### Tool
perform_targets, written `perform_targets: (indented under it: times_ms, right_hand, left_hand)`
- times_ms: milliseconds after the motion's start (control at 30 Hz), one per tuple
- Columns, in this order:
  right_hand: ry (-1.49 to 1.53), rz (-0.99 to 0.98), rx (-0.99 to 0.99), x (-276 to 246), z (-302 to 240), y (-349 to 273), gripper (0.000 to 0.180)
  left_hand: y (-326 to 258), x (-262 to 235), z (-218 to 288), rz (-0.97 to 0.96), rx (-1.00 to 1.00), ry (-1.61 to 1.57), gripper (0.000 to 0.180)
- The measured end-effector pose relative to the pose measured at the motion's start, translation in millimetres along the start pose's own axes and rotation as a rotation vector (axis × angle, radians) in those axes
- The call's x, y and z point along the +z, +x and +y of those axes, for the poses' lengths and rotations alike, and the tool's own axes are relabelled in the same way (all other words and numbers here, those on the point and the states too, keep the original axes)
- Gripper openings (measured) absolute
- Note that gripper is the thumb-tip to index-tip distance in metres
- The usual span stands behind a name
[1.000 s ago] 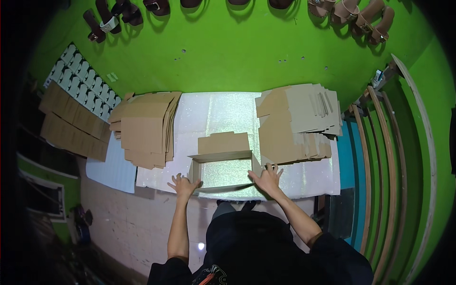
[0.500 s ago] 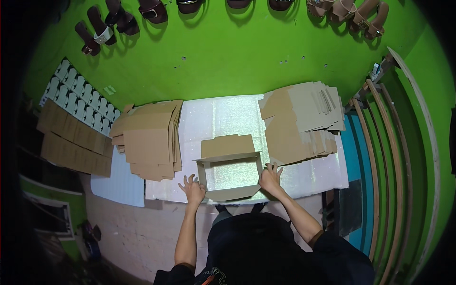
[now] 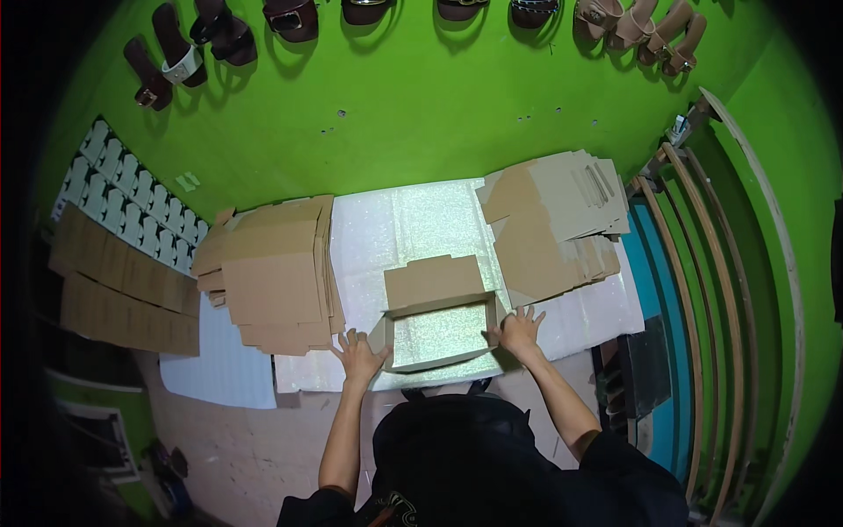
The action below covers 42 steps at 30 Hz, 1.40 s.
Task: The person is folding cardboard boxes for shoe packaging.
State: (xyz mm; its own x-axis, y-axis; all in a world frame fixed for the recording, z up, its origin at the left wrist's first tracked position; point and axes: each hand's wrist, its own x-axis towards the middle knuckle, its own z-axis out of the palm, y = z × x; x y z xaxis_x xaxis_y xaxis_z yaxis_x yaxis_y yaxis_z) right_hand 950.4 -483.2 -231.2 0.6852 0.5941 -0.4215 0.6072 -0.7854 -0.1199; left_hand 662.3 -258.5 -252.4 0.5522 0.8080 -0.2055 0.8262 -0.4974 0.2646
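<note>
A brown cardboard box [image 3: 439, 358] stands opened out near the table's front edge, with its far flap [image 3: 432, 281] folded back. Through its open middle shows the shiny sheet. At the near left corner my left hand [image 3: 358, 360] holds the box between thumb and forefinger, its other fingers spread. My right hand [image 3: 518, 335] grips the right wall, the thumb side reaching over its edge and the remaining fingers stretched outward. Small side flaps lean outward at both ends.
A pile of flat cardboard blanks [image 3: 277, 281] lies left on the table, another pile [image 3: 544, 255] right. The shiny white sheet [image 3: 439, 220] covers the tabletop. Wooden rails [image 3: 702, 263] stand right. Sandals [image 3: 290, 19] hang on the green wall; stacked boxes [image 3: 123, 290] sit far left.
The side flaps now lean farther outward at both ends of the box. Both hands still hold its sides. The whole view has shifted and tilted slightly.
</note>
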Motion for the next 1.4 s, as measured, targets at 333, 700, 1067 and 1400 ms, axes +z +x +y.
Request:
perform_targets:
  times_ms: [333, 700, 1067, 1400]
  right_hand:
    - [0.148, 0.510, -0.236, -37.5, -21.5, 19.5, 0.095]
    - [0.071, 0.580, -0.596, 1.7, 12.5, 26.0, 0.067]
    - [0.067, 0.357, -0.640, -1.9, 29.6, 16.9, 0.058]
    - [0.030, 0.345, -0.637, 17.5, 31.3, 15.5, 0.045]
  left_hand:
    - [45.6, -47.6, 43.3, 0.264, 0.431, -0.197, 0.033]
    - [42.1, -33.6, 31.5, 0.281, 0.429, -0.091, 0.023]
    - [3.3, 25.8, 21.0, 0.248, 0.346, -0.074, 0.061]
    - [4.4, 29.1, 24.8, 0.225, 0.331, 0.013, 0.070]
